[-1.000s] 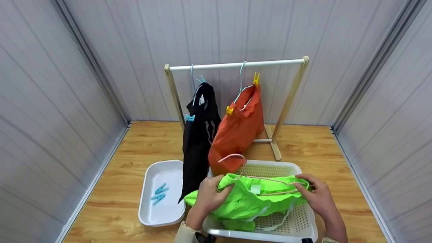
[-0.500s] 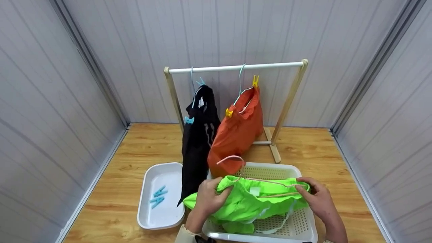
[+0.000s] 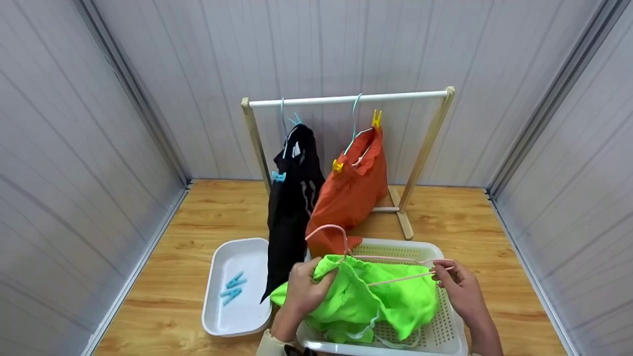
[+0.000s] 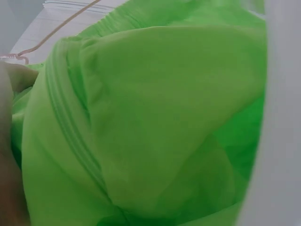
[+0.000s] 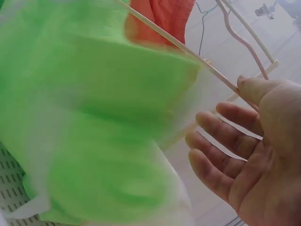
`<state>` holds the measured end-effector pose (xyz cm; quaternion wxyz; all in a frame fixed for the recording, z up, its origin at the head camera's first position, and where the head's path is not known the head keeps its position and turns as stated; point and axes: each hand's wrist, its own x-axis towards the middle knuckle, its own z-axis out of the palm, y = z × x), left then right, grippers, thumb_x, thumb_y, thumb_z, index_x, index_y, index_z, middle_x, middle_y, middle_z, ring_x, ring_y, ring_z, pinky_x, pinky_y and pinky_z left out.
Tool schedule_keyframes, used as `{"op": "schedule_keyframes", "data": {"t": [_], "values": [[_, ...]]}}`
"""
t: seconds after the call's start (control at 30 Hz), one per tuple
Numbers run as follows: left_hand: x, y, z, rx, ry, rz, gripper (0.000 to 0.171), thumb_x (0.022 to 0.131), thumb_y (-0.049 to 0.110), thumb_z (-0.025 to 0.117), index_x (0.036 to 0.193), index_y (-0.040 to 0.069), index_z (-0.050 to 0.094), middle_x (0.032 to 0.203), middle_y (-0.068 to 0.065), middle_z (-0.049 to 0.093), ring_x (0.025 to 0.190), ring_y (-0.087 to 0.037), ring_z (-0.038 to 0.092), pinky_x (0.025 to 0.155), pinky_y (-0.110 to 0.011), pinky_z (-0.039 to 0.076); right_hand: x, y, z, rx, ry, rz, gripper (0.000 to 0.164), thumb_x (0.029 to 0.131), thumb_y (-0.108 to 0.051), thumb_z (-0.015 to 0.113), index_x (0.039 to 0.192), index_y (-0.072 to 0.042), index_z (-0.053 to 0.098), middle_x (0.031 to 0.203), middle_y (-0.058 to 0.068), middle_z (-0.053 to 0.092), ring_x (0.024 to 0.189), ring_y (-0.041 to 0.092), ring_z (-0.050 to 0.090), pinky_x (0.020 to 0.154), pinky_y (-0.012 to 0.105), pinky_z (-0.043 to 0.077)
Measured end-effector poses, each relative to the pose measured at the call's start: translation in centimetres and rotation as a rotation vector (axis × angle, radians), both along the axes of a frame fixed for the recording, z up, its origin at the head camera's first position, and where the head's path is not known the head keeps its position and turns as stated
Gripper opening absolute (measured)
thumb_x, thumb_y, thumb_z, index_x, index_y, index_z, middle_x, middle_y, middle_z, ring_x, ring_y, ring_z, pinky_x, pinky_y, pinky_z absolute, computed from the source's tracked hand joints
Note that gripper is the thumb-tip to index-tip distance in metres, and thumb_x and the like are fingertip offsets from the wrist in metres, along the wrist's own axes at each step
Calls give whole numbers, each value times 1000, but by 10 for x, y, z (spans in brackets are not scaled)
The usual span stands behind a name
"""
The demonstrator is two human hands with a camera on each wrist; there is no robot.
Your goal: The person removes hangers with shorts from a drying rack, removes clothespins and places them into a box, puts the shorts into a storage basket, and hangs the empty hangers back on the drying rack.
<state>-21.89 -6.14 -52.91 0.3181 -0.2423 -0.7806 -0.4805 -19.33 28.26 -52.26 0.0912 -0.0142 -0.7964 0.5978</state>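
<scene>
Bright green pants [image 3: 351,299] with a gathered waistband and pale drawstring are bunched over a white perforated basket [image 3: 381,349]. My left hand [image 3: 307,288] grips their waistband at the left end, beside the neck of a pink hanger [image 3: 328,226]. The hanger's hook stands free above the cloth. My right hand [image 3: 461,292] pinches the bare right end of the hanger, outside the pants. In the right wrist view the thumb lies on the hanger wire and the green cloth [image 5: 108,94] hangs apart from the fingers. Green cloth [image 4: 155,108] fills most of the left wrist view.
Behind the basket stands a rack with a white rail [image 3: 316,101]. Black pants [image 3: 292,207] with blue clothespins and an orange garment [image 3: 351,188] with yellow clothespins hang from it. A white tray [image 3: 247,316] at left holds blue clothespins [image 3: 235,280]. Panel walls surround the floor.
The right side of the waistband has slipped off the hanger's right end and dropped over the basket. My right hand now pinches only the hanger. The hook has shifted slightly left.
</scene>
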Motion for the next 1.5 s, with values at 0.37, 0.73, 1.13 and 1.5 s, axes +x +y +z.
{"op": "schedule_keyframes", "data": {"t": [0.37,0.73,1.13,1.5], "values": [[5,3,-1,-60,-125,-22,22,77,18,77,69,23,58,60,18,47,52,-2,42,48,-18,39,3,-5,-1,219,38,-136,24,91,-10,68,114,-4,64,102,10,67,88,13,61,72,22,50],[8,15,1,-145,-128,-26,21,80,24,76,71,22,58,63,15,51,56,-2,47,52,-18,40,7,-13,-7,140,241,-206,18,75,2,82,85,-4,69,82,4,64,73,11,62,63,19,49],[9,13,1,-190,-234,-79,20,97,36,57,106,19,63,95,7,63,87,-10,61,73,-33,50,14,-8,8,38,230,-276,17,75,12,77,87,8,66,80,8,62,71,10,59,60,17,50],[7,12,-2,-98,-162,94,21,86,32,74,101,17,71,88,9,52,83,-11,50,73,-32,42,24,-10,21,-9,246,-316,16,73,16,77,81,8,64,75,4,63,67,9,59,57,17,49]]}}
